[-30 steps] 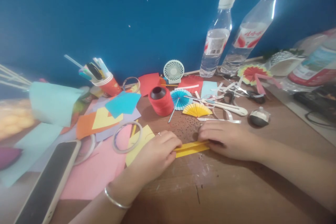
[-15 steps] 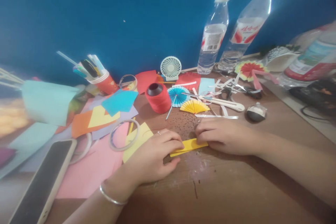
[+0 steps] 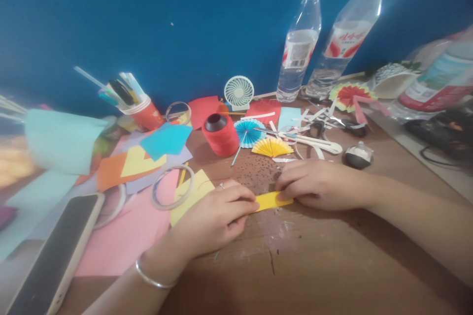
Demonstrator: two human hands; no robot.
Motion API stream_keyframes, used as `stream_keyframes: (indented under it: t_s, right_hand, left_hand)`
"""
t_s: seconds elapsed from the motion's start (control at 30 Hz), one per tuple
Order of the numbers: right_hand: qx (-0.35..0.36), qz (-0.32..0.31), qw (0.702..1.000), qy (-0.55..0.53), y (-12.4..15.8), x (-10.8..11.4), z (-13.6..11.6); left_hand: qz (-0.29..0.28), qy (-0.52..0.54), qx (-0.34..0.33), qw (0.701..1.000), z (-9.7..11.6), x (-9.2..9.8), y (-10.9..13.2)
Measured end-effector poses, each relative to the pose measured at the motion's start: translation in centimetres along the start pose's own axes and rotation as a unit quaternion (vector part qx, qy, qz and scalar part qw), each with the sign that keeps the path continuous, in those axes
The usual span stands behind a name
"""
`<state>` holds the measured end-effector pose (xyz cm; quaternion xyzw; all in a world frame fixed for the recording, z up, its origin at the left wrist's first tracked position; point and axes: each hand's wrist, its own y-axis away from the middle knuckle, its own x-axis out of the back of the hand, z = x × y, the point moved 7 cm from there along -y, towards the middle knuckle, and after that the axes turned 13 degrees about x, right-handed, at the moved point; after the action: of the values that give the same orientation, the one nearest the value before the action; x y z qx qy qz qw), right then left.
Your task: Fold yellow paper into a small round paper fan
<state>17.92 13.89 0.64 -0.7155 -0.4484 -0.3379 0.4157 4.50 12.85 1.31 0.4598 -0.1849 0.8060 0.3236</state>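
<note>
A narrow folded yellow paper strip (image 3: 272,200) lies low over the brown table between my hands. My left hand (image 3: 218,214), with a ring and a bracelet, pinches its left end, the thumb tucked out of sight. At the right end, the bent fingers of my right hand (image 3: 318,184) grip the strip. Above the strip are a pleated yellow fan (image 3: 272,147), a round pleated blue paper piece (image 3: 248,133) on a thin stick and a red thread spool (image 3: 221,136).
Coloured paper sheets (image 3: 125,241), a tape roll (image 3: 173,187) and a phone (image 3: 55,256) lie left. Behind stand a pen cup (image 3: 146,114), a small fan (image 3: 239,92) and bottles (image 3: 298,49). A white cutter (image 3: 314,142) and scissors (image 3: 353,127) lie behind my right hand.
My left thumb has drawn in under the fingers, closing on the strip. The strip's left end, earlier showing overlapping layers, now looks like one flat band. The view has shifted slightly.
</note>
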Motion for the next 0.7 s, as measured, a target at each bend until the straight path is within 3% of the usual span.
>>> stream_keyframes:
  t_s: [0.27, 0.47, 0.7]
  right_hand:
    - [0.012, 0.011, 1.0, 0.005, -0.04, 0.33, -0.3]
    - [-0.053, 0.03, 0.998, 0.002, -0.19, 0.38, 0.0]
    - [0.007, 0.011, 0.999, 0.052, 0.0, 0.11, -0.4]
  left_hand:
    - [-0.002, -0.024, -0.009, 1.0, 0.07, -0.19, 0.11]
    - [0.008, -0.024, -0.015, 1.0, 0.05, -0.11, 0.12]
    - [0.013, -0.019, -0.029, 0.999, 0.04, 0.0, 0.23]
